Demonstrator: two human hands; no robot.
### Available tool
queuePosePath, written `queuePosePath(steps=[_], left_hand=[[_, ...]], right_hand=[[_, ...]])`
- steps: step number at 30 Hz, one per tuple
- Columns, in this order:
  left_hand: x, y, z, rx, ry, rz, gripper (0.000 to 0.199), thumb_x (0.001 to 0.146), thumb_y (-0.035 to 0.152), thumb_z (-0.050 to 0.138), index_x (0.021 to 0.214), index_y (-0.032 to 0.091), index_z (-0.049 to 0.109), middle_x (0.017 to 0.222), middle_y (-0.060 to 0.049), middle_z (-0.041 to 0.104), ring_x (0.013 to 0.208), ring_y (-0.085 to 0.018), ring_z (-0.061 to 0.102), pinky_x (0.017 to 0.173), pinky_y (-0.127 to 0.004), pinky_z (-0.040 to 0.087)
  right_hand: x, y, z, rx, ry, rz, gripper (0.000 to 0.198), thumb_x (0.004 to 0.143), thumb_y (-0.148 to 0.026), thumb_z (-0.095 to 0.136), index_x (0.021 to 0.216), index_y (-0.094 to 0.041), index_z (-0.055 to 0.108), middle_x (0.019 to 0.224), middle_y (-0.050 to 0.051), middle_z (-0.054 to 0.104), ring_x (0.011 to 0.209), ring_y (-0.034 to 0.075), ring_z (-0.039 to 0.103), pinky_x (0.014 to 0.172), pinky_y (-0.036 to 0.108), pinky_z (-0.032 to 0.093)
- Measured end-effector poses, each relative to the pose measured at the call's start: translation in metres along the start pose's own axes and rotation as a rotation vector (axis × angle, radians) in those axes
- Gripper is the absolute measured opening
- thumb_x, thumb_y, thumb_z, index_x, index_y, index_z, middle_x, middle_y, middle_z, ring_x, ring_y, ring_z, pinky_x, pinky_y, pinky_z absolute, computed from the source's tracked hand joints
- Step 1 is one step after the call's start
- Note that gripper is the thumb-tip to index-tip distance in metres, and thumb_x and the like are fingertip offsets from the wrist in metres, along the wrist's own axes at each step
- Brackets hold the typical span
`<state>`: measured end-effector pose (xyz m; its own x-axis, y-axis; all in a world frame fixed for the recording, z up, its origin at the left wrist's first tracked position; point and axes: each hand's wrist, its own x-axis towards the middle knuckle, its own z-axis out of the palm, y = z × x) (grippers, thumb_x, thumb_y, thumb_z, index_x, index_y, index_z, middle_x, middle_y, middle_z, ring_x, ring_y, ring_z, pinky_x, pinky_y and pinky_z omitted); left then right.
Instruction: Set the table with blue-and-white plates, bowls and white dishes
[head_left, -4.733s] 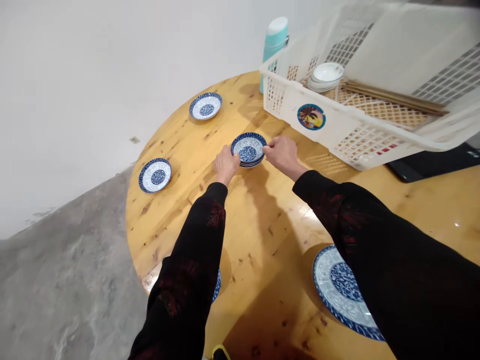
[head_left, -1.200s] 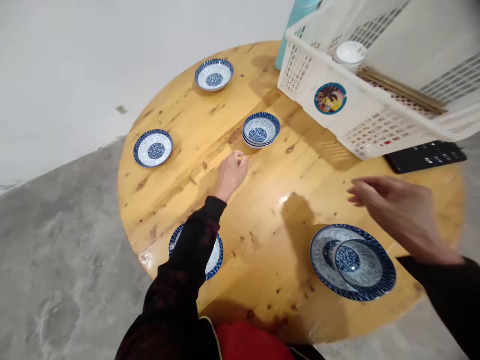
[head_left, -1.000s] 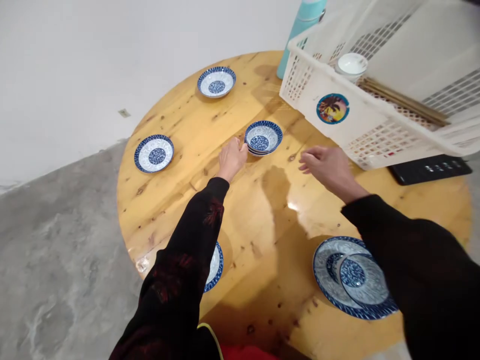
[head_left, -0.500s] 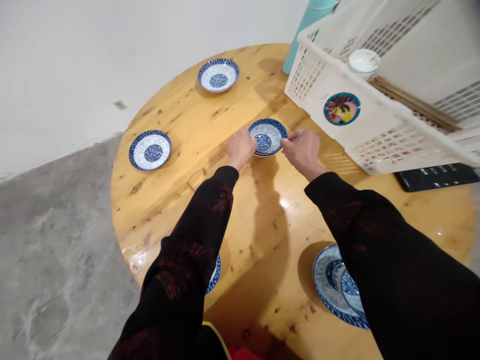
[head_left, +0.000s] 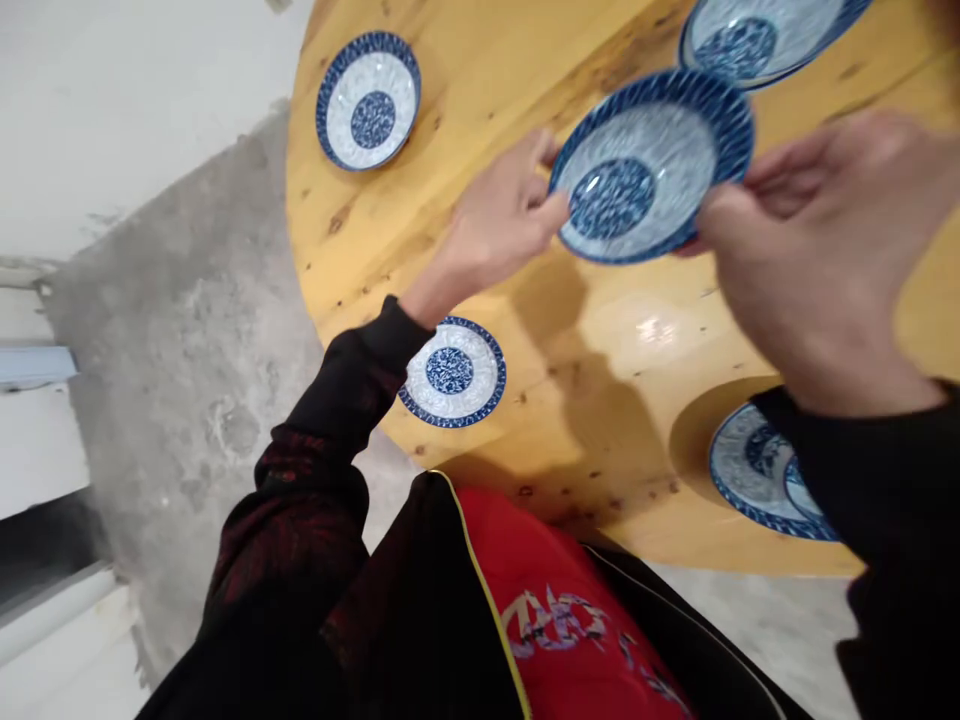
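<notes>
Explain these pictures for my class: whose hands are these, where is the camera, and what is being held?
No machine here: these are a person's two bare hands, filmed by one camera worn on the head, looking forward and down. At present, the left hand and right hand hold a blue-and-white dish by opposite edges, above a wooden table. On it lie a matching dish at upper left, another dish partly behind the left sleeve, a plate partly hidden by the right sleeve and, near the top edge, apparently stacked dishes.

Held plate [head_left: 660, 160] glossy — table [head_left: 495, 70] shiny wood — floor [head_left: 202, 320] matt.
</notes>
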<state>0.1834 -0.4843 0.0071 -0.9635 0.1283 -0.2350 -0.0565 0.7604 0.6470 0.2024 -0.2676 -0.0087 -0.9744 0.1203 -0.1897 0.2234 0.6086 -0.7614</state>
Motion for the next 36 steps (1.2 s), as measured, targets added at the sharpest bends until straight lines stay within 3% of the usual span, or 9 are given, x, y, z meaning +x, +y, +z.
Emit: queuePosePath(steps=[2, 3, 8, 12, 18, 31, 36], left_hand=[[-0.048, -0.024, 0.0, -0.043, -0.015, -0.028, 0.026, 0.099, 0.019, 0.051, 0.124, 0.017, 0.058, 0.072, 0.003, 0.067, 0.08, -0.017, 0.074, 0.079, -0.03, 0.054], [-0.07, -0.036, 0.001, -0.052, -0.034, -0.055, 0.025, 0.099, 0.02, 0.052, 0.123, 0.018, 0.059, 0.071, 0.002, 0.068, 0.078, -0.017, 0.073, 0.08, -0.03, 0.055], [-0.156, -0.091, 0.015, -0.082, -0.076, -0.201, 0.032, 0.098, 0.02, 0.05, 0.127, 0.019, 0.061, 0.068, 0.002, 0.069, 0.074, -0.019, 0.071, 0.08, -0.03, 0.053], [-0.191, -0.119, 0.033, -0.092, -0.086, -0.29, 0.041, 0.097, 0.021, 0.047, 0.136, 0.019, 0.06, 0.068, 0.002, 0.069, 0.074, -0.02, 0.071, 0.078, -0.03, 0.052], [-0.199, -0.138, 0.046, -0.103, -0.058, -0.293, 0.047, 0.1, 0.025, 0.046, 0.144, 0.02, 0.059, 0.076, -0.001, 0.073, 0.081, -0.023, 0.073, 0.084, -0.032, 0.052], [-0.187, -0.152, 0.041, -0.107, -0.099, -0.251, 0.043, 0.102, 0.029, 0.05, 0.142, 0.022, 0.062, 0.081, -0.003, 0.074, 0.086, -0.026, 0.073, 0.086, -0.034, 0.052], [-0.195, -0.164, 0.024, -0.198, 0.027, -0.286, 0.039, 0.105, 0.038, 0.052, 0.138, 0.022, 0.063, 0.078, -0.001, 0.073, 0.083, -0.022, 0.071, 0.086, -0.033, 0.053]], right_hand=[[-0.037, 0.0, 0.025, 0.0, 0.061, -0.055, 0.011, 0.08, -0.028, 0.069, 0.076, -0.022, 0.061, 0.074, 0.008, 0.071, 0.076, 0.028, 0.074, 0.072, 0.045, 0.058], [-0.054, 0.003, 0.039, 0.036, 0.035, -0.057, 0.012, 0.081, -0.029, 0.07, 0.078, -0.024, 0.06, 0.073, 0.007, 0.071, 0.071, 0.026, 0.073, 0.07, 0.044, 0.059], [-0.125, 0.031, 0.099, 0.112, -0.144, -0.004, 0.028, 0.082, -0.05, 0.067, 0.087, -0.025, 0.056, 0.075, 0.004, 0.07, 0.067, 0.025, 0.072, 0.068, 0.041, 0.059], [-0.156, 0.044, 0.127, 0.073, -0.173, 0.018, 0.036, 0.081, -0.059, 0.064, 0.089, -0.025, 0.056, 0.075, 0.005, 0.071, 0.068, 0.024, 0.071, 0.068, 0.04, 0.059], [-0.164, 0.046, 0.144, 0.024, -0.154, 0.032, 0.034, 0.08, -0.056, 0.062, 0.091, -0.025, 0.055, 0.076, 0.005, 0.071, 0.067, 0.025, 0.071, 0.067, 0.04, 0.059], [-0.169, 0.045, 0.149, 0.022, -0.143, 0.099, 0.043, 0.08, -0.061, 0.069, 0.095, -0.024, 0.054, 0.078, 0.003, 0.069, 0.069, 0.027, 0.074, 0.068, 0.041, 0.059], [-0.171, 0.042, 0.138, 0.103, -0.139, 0.124, 0.043, 0.081, -0.059, 0.074, 0.096, -0.021, 0.06, 0.079, 0.002, 0.07, 0.065, 0.023, 0.072, 0.066, 0.039, 0.061]])
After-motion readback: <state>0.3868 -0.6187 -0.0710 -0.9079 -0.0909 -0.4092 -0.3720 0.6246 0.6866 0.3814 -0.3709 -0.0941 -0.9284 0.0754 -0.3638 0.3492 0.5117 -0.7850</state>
